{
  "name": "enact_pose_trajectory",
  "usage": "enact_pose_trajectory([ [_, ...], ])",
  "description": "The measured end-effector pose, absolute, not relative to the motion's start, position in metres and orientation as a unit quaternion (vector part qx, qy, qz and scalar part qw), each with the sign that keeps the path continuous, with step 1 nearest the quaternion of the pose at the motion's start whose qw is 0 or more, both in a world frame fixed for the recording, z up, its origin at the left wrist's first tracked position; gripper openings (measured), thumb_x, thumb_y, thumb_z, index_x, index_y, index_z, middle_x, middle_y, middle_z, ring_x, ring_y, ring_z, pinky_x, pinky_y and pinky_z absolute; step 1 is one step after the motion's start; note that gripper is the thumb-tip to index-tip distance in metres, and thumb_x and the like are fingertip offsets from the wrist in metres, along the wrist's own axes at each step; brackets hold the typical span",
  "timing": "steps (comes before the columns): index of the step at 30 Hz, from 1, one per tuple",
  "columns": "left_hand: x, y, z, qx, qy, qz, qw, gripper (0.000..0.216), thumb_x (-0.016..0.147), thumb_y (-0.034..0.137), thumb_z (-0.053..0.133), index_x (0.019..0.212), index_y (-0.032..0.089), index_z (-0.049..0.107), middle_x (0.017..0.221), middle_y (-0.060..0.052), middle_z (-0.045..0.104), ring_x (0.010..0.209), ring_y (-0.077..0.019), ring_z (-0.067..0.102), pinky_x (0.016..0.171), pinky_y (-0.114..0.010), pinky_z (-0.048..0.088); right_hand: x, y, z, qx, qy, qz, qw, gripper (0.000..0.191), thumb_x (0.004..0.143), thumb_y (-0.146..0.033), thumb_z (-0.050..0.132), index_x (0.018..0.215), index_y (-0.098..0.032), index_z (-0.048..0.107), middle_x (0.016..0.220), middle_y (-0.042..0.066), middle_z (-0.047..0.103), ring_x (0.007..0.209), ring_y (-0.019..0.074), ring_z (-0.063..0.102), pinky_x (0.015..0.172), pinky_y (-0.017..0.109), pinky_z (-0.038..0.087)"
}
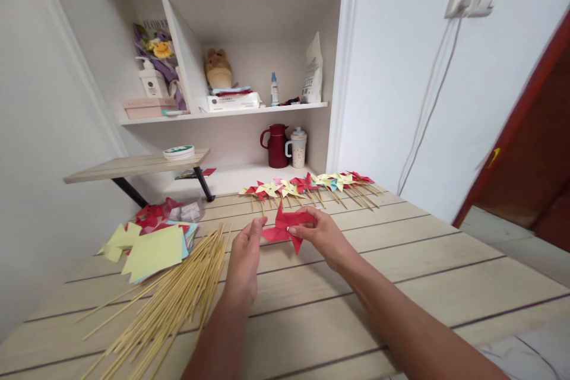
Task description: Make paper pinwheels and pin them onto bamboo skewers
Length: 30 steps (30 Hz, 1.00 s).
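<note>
A red paper pinwheel head (283, 227) is held above the wooden table (401, 285) between both my hands. My right hand (321, 236) pinches its centre, where a small pin head shows. My left hand (244, 258) grips its left edge with thumb and fingers. A heap of thin bamboo sticks (173, 303) lies fanned out to the left of my left forearm. A stack of square coloured papers (154, 249), yellow on top, sits beyond the sticks.
A row of finished pinwheels on sticks (307, 185) lies along the table's far edge. A clear bag with red pieces (178, 211) is at the far left. Shelves hold a red jug (276, 146) and a cup (297, 147). A red door (525, 148) stands right.
</note>
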State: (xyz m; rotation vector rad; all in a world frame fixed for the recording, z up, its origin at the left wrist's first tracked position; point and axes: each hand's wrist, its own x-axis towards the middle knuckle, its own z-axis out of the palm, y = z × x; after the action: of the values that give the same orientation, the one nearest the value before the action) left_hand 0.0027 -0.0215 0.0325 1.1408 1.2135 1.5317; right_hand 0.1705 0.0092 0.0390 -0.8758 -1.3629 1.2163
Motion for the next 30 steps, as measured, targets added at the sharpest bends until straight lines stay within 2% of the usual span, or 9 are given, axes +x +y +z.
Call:
enact_pose_trajectory([
  [3,0.003,-0.023,0.033,0.463,0.477,0.593,0.454,0.053,0.081,0.062,0.061,0.109,0.019,0.072,0.12,-0.012,0.07,0.121,-0.0277,0.057,0.108,-0.044,0.035,0.172,0.01,0.038,-0.361,-0.573,0.513,0.527,0.029,0.066,-0.028,0.078,0.088,-0.018,0.061,0.074,0.0,0.073,0.067,0.017,0.066,0.068,0.03,0.049],
  [6,0.004,-0.022,0.032,0.457,0.485,0.564,0.487,0.052,0.065,0.048,0.082,0.105,0.017,0.073,0.1,-0.01,0.076,0.104,-0.0267,0.066,0.099,-0.04,0.044,0.171,0.009,0.039,-0.376,-0.605,0.478,0.515,0.024,0.069,-0.027,0.075,0.086,-0.019,0.06,0.075,0.001,0.072,0.069,0.0178,0.066,0.067,0.03,0.049],
  [8,0.004,-0.022,0.03,0.449,0.493,0.555,0.498,0.052,0.057,0.037,0.088,0.102,0.016,0.074,0.091,-0.008,0.077,0.095,-0.0252,0.069,0.092,-0.037,0.047,0.171,0.008,0.039,-0.387,-0.632,0.441,0.506,0.021,0.07,-0.026,0.073,0.086,-0.019,0.06,0.078,0.002,0.072,0.073,0.0188,0.066,0.068,0.031,0.049],
  [14,0.003,-0.02,0.027,0.472,0.49,0.554,0.479,0.038,0.056,0.031,0.086,0.089,0.016,0.077,0.088,-0.008,0.077,0.084,-0.021,0.069,0.083,-0.032,0.049,0.171,0.009,0.036,-0.381,-0.684,0.381,0.492,0.017,0.073,-0.025,0.069,0.087,-0.019,0.062,0.084,0.003,0.071,0.084,0.021,0.066,0.071,0.031,0.05],
  [20,0.007,-0.017,0.023,0.493,0.499,0.56,0.44,0.027,0.062,0.034,0.082,0.08,0.014,0.076,0.077,-0.007,0.075,0.074,-0.02,0.067,0.074,-0.032,0.05,0.169,0.008,0.035,-0.381,-0.703,0.347,0.489,0.015,0.074,-0.021,0.069,0.087,-0.021,0.062,0.084,0.001,0.07,0.085,0.0198,0.067,0.074,0.031,0.05],
  [23,0.009,-0.017,0.023,0.506,0.5,0.571,0.408,0.022,0.064,0.032,0.08,0.078,0.016,0.075,0.079,-0.006,0.072,0.075,-0.0196,0.065,0.074,-0.032,0.049,0.168,0.006,0.037,-0.376,-0.699,0.349,0.498,0.013,0.075,-0.021,0.068,0.086,-0.021,0.062,0.082,0.001,0.07,0.082,0.0192,0.067,0.069,0.029,0.05],
  [25,0.011,-0.017,0.024,0.522,0.502,0.588,0.359,0.016,0.066,0.031,0.079,0.072,0.017,0.073,0.083,-0.005,0.069,0.079,-0.0189,0.063,0.075,-0.031,0.048,0.167,0.004,0.039,-0.369,-0.693,0.353,0.509,0.012,0.076,-0.021,0.068,0.087,-0.021,0.062,0.079,0.0,0.07,0.076,0.0181,0.066,0.066,0.029,0.05],
  [27,0.011,-0.019,0.026,0.564,0.492,0.609,0.261,0.012,0.07,0.029,0.076,0.068,0.019,0.07,0.085,-0.003,0.065,0.082,-0.0181,0.062,0.074,-0.03,0.048,0.167,0.002,0.041,-0.359,-0.697,0.329,0.526,0.01,0.078,-0.021,0.068,0.086,-0.021,0.064,0.078,0.0,0.069,0.072,0.017,0.065,0.067,0.029,0.05],
  [30,0.011,-0.024,0.03,0.657,0.439,0.612,0.014,0.006,0.079,0.019,0.069,0.073,0.021,0.069,0.084,-0.002,0.064,0.081,-0.017,0.061,0.077,-0.033,0.047,0.169,-0.001,0.04,-0.327,-0.721,0.228,0.567,0.004,0.081,-0.018,0.066,0.081,-0.022,0.066,0.079,0.0,0.067,0.077,0.0176,0.063,0.071,0.031,0.05],
])
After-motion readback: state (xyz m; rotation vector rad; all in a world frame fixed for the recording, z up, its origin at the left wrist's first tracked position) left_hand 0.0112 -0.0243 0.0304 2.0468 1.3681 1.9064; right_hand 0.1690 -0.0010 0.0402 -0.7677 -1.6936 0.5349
